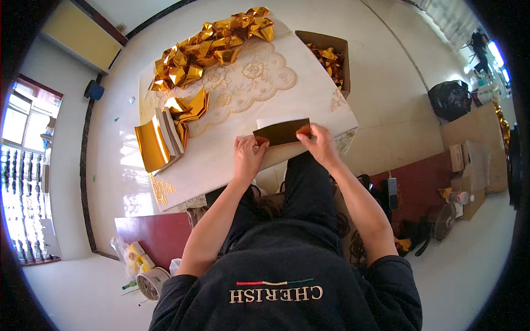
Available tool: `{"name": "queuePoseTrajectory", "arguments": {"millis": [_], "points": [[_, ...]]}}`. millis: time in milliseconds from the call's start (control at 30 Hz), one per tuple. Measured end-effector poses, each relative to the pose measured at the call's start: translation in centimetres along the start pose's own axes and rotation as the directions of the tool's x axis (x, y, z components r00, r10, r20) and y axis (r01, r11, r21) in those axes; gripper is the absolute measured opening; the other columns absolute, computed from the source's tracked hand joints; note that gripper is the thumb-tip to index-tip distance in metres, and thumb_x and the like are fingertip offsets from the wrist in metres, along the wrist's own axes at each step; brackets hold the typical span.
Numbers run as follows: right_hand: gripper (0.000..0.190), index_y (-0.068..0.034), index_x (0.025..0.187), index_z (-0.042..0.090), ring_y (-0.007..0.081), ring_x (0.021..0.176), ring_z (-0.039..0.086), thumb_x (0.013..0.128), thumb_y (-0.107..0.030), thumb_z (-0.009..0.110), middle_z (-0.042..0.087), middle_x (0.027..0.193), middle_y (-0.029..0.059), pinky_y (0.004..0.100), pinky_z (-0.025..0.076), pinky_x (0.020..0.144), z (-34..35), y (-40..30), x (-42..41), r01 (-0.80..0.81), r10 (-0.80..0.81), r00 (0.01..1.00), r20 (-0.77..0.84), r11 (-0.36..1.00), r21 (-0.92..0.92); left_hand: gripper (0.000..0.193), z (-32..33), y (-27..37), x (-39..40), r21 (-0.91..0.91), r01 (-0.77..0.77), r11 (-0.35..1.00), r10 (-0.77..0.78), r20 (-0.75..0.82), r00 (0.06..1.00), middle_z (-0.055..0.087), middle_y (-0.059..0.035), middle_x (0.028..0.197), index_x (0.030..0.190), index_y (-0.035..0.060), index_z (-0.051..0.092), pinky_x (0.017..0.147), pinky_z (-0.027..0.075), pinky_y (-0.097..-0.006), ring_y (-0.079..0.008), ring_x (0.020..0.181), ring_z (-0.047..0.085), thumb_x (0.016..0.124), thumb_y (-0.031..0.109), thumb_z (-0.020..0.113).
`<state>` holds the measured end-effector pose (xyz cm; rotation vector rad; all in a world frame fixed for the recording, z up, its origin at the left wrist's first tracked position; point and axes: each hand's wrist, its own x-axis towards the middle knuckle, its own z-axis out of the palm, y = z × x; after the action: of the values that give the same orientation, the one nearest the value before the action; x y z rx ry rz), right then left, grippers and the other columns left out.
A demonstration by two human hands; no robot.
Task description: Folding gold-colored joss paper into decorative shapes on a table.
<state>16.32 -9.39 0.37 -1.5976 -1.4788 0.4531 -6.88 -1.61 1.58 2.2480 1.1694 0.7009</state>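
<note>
Between my two hands, just above the near edge of the table (232,153), a sheet of gold foil paper (281,131) is held out flat. My left hand (247,155) pinches its left end, and my right hand (321,145) pinches the right end. The face towards me looks dark, and a white strip (273,122) shows behind its far edge. A stack of gold foil sheets (151,138) with pale edges lies to the left. Beside that stack are several folded gold pieces (192,108). Across the far side of the table spreads a pile of folded gold foil shapes (215,41).
Past the table's far right corner, an open cardboard box (347,62) holds more gold pieces. A black plastic bag (450,99) sits on the floor at right. Dark red surfaces (165,236) flank my seat, with a bucket (152,283) at left and a plastic bottle (461,197) at right.
</note>
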Motion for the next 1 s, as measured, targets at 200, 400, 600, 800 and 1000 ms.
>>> {"name": "queuePoseTrajectory", "arguments": {"millis": [200, 400, 600, 800, 1000], "points": [[0.057, -0.008, 0.133, 0.050, 0.0270, 0.082, 0.059, 0.082, -0.017, 0.074, 0.063, 0.083, 0.0082, 0.0389, 0.048, 0.077, 1.5, -1.5, 0.4, -0.107, 0.085, 0.979, -0.185, 0.988, -0.113, 0.055, 1.4, 1.1, 0.6, 0.105, 0.147, 0.984, -0.135, -0.116, 0.984, 0.067, -0.0106, 0.091, 0.129, 0.0024, 0.051, 0.109, 0.031, -0.0494, -0.0299, 0.099, 0.058, 0.084, 0.026, 0.071], [0.043, -0.012, 0.127, 0.059, 0.0271, 0.084, 0.057, 0.085, -0.013, 0.069, 0.062, 0.089, 0.0055, 0.0407, 0.047, 0.078, 1.6, -1.3, 0.8, 0.068, -0.138, 0.969, -0.206, 0.947, -0.314, 0.064, 1.9, 1.2, 0.8, 0.245, 0.071, 0.967, -0.032, -0.161, 0.986, 0.066, -0.0090, 0.092, 0.136, 0.0057, 0.046, 0.108, 0.032, -0.0495, -0.0290, 0.100, 0.057, 0.081, 0.026, 0.073], [0.026, -0.017, 0.110, 0.069, 0.0253, 0.084, 0.056, 0.084, -0.014, 0.068, 0.056, 0.083, 0.0035, 0.0402, 0.045, 0.075, 2.1, -0.9, 0.3, 0.087, -0.194, 0.963, -0.187, 0.881, -0.465, 0.053, 2.0, 1.3, 0.7, 0.303, -0.016, 0.953, 0.078, -0.192, 0.978, 0.063, -0.0072, 0.087, 0.127, 0.0095, 0.057, 0.104, 0.034, -0.0489, -0.0288, 0.097, 0.056, 0.079, 0.025, 0.075], [0.017, -0.016, 0.101, 0.072, 0.0243, 0.082, 0.055, 0.084, -0.015, 0.068, 0.054, 0.083, 0.0021, 0.0403, 0.045, 0.072, 2.1, -0.5, 0.8, 0.094, -0.217, 0.952, -0.215, 0.879, -0.468, 0.034, 1.7, 1.2, 1.0, 0.275, -0.079, 0.958, 0.141, -0.214, 0.967, 0.061, -0.0055, 0.082, 0.107, 0.0107, 0.068, 0.095, 0.039, -0.0448, -0.0276, 0.092, 0.056, 0.077, 0.023, 0.077], [0.019, -0.015, 0.100, 0.073, 0.0242, 0.080, 0.056, 0.081, -0.013, 0.069, 0.055, 0.082, 0.0022, 0.0391, 0.046, 0.073, 1.6, -0.6, 1.3, 0.101, -0.208, 0.961, -0.183, 0.877, -0.469, 0.031, 1.6, 1.1, 1.3, 0.284, -0.087, 0.955, 0.149, -0.202, 0.968, 0.061, -0.0055, 0.082, 0.103, 0.0099, 0.071, 0.090, 0.041, -0.0431, -0.0277, 0.090, 0.056, 0.076, 0.023, 0.078]]}}
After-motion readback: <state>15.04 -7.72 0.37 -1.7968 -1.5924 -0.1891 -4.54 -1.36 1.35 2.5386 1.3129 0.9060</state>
